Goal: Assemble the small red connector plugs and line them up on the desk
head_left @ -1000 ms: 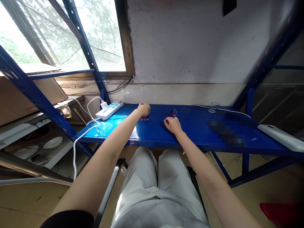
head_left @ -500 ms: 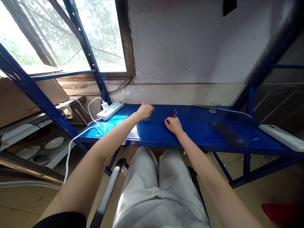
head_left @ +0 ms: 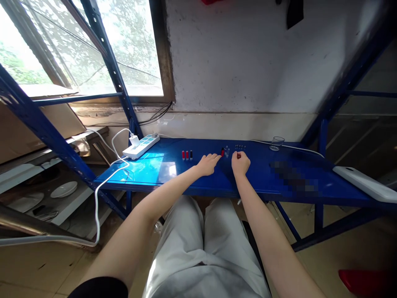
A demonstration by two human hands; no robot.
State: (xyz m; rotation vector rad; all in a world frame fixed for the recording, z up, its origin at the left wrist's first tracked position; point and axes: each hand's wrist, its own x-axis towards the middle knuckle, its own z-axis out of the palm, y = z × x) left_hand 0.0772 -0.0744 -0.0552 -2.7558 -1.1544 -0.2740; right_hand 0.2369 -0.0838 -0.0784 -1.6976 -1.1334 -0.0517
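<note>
Right hand [head_left: 240, 162] curled, its hold unclear; left hand [head_left: 208, 164] slack-fingered beside red piece [head_left: 222, 152].

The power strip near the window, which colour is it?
The power strip is white; the head view shows it.

Three small plugs [head_left: 187, 155] stand in a row, two red and one black, and one more red plug [head_left: 222, 152] sits apart. There is one glass [head_left: 276, 143] and one power strip [head_left: 141, 146]
</note>
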